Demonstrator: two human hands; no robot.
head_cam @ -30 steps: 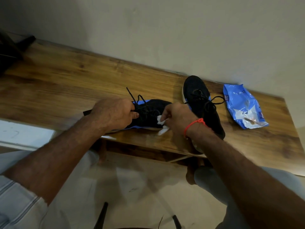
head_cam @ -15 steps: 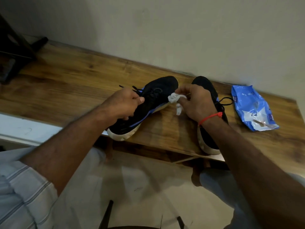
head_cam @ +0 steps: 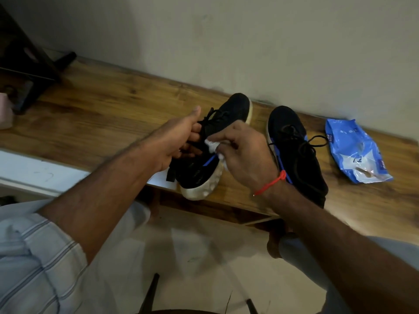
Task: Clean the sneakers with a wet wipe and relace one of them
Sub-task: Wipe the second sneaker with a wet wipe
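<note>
Table (head_cam: 95, 114) is showing wood-grain, brown, smooth with a low sheen. Near sneaker (head_cam: 197, 164) is showing a matt black knit cloth upper, a blue stripe, and an off-white bumpy sole that looks like foam or rubber. Far-right sneaker (head_cam: 294, 155) is showing the same matt black knit, with black woven laces. Wet wipe (head_cam: 213, 146) is reading as soft white crumpled cloth-like sheet. Wipes pack (head_cam: 356, 152) is showing glossy crinkled blue plastic film. Wall (head_cam: 249, 41) is looking matt, painted. Sleeve (head_cam: 34, 257) is looking like striped woven cloth.
</note>
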